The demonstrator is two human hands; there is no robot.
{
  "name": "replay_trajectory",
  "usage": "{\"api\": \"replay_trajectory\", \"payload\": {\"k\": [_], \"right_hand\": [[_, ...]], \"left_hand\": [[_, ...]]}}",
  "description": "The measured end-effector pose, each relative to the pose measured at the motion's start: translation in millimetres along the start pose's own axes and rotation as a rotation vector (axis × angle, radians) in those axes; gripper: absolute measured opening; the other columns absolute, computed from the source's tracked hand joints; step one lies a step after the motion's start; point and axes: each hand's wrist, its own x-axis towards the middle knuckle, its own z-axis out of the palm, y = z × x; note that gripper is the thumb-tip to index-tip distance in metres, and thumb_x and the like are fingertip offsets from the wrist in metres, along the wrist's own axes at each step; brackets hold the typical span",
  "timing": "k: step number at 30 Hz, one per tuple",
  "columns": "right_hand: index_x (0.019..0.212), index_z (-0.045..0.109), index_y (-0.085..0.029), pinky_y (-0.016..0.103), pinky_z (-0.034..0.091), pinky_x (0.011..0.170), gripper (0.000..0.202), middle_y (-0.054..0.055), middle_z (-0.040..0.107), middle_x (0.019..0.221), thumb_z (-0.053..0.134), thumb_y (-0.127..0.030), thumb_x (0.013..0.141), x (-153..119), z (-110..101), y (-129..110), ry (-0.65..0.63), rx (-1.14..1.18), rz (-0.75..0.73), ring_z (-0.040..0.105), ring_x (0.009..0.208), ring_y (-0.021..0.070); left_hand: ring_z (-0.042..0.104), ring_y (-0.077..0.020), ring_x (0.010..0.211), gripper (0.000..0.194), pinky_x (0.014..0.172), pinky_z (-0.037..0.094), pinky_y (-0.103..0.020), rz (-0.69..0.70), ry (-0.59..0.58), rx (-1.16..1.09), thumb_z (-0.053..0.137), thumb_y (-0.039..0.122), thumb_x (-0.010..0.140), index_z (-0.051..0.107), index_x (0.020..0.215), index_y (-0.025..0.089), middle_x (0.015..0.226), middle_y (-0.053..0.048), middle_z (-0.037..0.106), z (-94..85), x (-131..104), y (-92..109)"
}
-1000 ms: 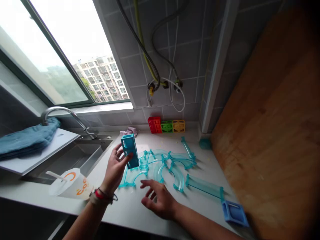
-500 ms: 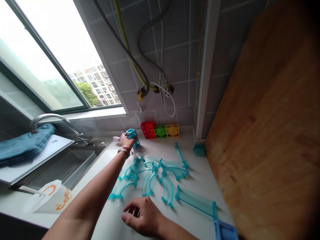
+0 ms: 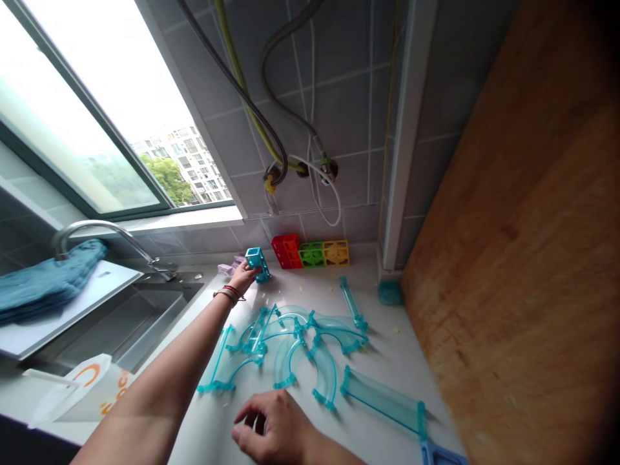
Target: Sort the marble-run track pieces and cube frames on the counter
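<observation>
At the back of the counter, my left hand [image 3: 245, 276] has its fingers on an upright teal block [image 3: 258, 263] with square openings; part of the grip is hidden. Small lilac blocks [image 3: 225, 269] sit just left of it. My right hand [image 3: 274, 423] rests near the front, fingers loosely curled and thumb apart, holding nothing. Beyond it lie several translucent teal track pieces, among them a curved piece [image 3: 325, 371] and a long straight piece [image 3: 382, 399]. A blue piece [image 3: 440, 454] touches the straight piece's lower right end.
Red [image 3: 287, 251], green [image 3: 312, 255] and yellow blocks [image 3: 336, 253] stand in a row against the tiled wall. A sink [image 3: 150, 326] with a faucet [image 3: 111, 226] and a paper cup [image 3: 80, 387] are at left. A wooden board [image 3: 513, 258] leans at right.
My left hand has shifted slightly left and down along the teal block, which stays about where it was. More of the lilac blocks and left track piece shows. My right hand keeps its curled pose.
</observation>
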Motion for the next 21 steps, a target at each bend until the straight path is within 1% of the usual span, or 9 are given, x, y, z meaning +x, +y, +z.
{"api": "replay_trajectory", "payload": {"k": [4,8,10,12,13,15,17,19,21], "right_hand": [[0.103,0.079,-0.021,0.024,0.052,0.067,0.027,0.004,0.079,0.085,0.066,-0.039,0.087,-0.5,-0.4,-1.7,0.004,-0.016,-0.006,0.069,0.068,0.0162],[0.103,0.08,-0.022,0.023,0.052,0.066,0.026,0.003,0.079,0.084,0.066,-0.037,0.087,-0.9,0.1,-2.2,0.006,-0.022,-0.012,0.069,0.068,0.016],[0.102,0.08,-0.022,0.023,0.052,0.066,0.026,0.003,0.079,0.083,0.066,-0.037,0.087,-1.0,0.8,-1.4,0.011,-0.03,-0.02,0.069,0.068,0.0162],[0.101,0.08,-0.022,0.024,0.052,0.066,0.025,0.003,0.078,0.082,0.066,-0.037,0.087,-1.2,1.3,-1.0,0.018,-0.041,-0.024,0.068,0.067,0.0163],[0.101,0.08,-0.022,0.024,0.051,0.066,0.025,0.003,0.078,0.082,0.066,-0.037,0.087,-1.4,1.4,-1.1,0.022,-0.047,-0.023,0.068,0.067,0.0163],[0.1,0.08,-0.022,0.024,0.051,0.066,0.024,0.003,0.078,0.082,0.066,-0.036,0.086,-1.9,1.2,-2.0,0.023,-0.051,-0.018,0.068,0.067,0.0161],[0.1,0.08,-0.021,0.023,0.051,0.065,0.024,0.004,0.078,0.081,0.066,-0.035,0.086,-2.4,0.6,-3.2,0.018,-0.05,-0.012,0.068,0.067,0.0158],[0.1,0.08,-0.02,0.024,0.05,0.065,0.025,0.004,0.078,0.081,0.066,-0.035,0.086,-2.8,0.0,-4.1,0.013,-0.051,-0.008,0.068,0.067,0.0158],[0.101,0.079,-0.02,0.024,0.05,0.065,0.025,0.005,0.078,0.083,0.066,-0.036,0.086,-2.9,-0.5,-4.1,0.004,-0.051,-0.002,0.068,0.067,0.016]], "left_hand": [[0.069,-0.0222,0.1,0.033,0.084,0.061,-0.042,0.002,0.084,0.057,0.065,0.033,0.099,0.063,0.127,0.016,0.122,-0.01,0.067,-4.0,-1.6,0.4],[0.066,-0.0255,0.109,0.039,0.09,0.059,-0.046,0.133,0.249,0.156,0.065,0.033,0.098,0.058,0.134,0.017,0.131,-0.011,0.063,-9.1,-7.2,16.8],[0.059,-0.03,0.124,0.047,0.101,0.053,-0.051,0.246,0.34,0.228,0.065,0.027,0.096,0.051,0.14,0.018,0.141,-0.013,0.056,-10.9,-9.8,32.3],[0.045,-0.0329,0.139,0.056,0.115,0.04,-0.052,0.368,0.4,0.314,0.063,0.019,0.091,0.045,0.143,0.019,0.148,-0.014,0.048,-9.3,-10.8,50.5],[0.04,-0.033,0.144,0.058,0.12,0.033,-0.051,0.425,0.406,0.36,0.062,0.016,0.088,0.044,0.143,0.019,0.15,-0.014,0.046,-6.8,-10.4,59.7],[0.039,-0.0335,0.143,0.057,0.124,0.026,-0.051,0.516,0.343,0.454,0.063,0.014,0.083,0.05,0.139,0.018,0.147,-0.015,0.049,1.9,-8.2,75.9],[0.044,-0.035,0.14,0.055,0.123,0.027,-0.051,0.581,0.209,0.546,0.069,0.013,0.077,0.058,0.131,0.018,0.139,-0.014,0.057,14.7,-4.2,87.3],[0.044,-0.0357,0.141,0.059,0.123,0.028,-0.05,0.622,0.076,0.618,0.075,0.011,0.07,0.063,0.127,0.02,0.136,-0.013,0.06,30.3,1.6,92.6],[0.043,-0.0352,0.142,0.066,0.123,0.03,-0.047,0.636,-0.014,0.667,0.079,0.008,0.066,0.063,0.129,0.021,0.138,-0.013,0.06,47.5,9.2,92.0]]}}
